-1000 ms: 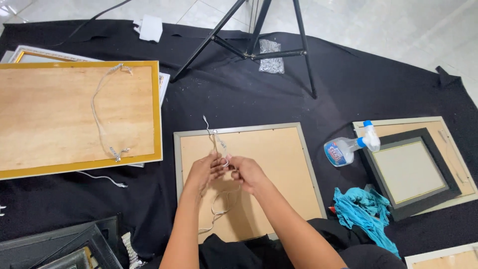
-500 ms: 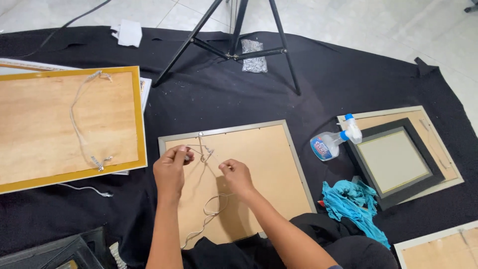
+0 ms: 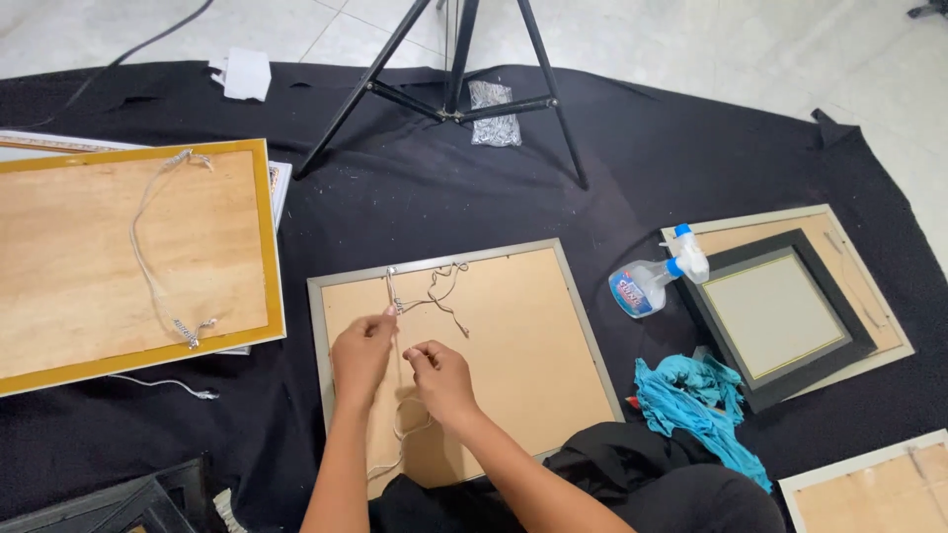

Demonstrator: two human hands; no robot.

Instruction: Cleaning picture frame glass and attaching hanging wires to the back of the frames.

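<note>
Left hand (image 3: 360, 353): your fingers pinch the thin pale hanging cord (image 3: 395, 296), just below its top anchor.
Right hand (image 3: 441, 380): pinches the same cord, lower.
Cord axis: runs near-far over the grey-edged frame's brown backing board (image 3: 513, 345).
Nearer anchor: left.

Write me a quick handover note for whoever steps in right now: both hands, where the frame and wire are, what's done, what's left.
Left hand: pinching the hanging wire over the back of the grey frame.
Right hand: also pinching the wire, just beside the left hand.
Frame lies face down on the black cloth. The wire's upper end sits at the frame's top-left edge; a loose loop trails toward the bottom edge.
Done: the top end looks attached.
Left: the lower end appears unfastened.
Spray bottle and teal rag lie to the right.
</note>
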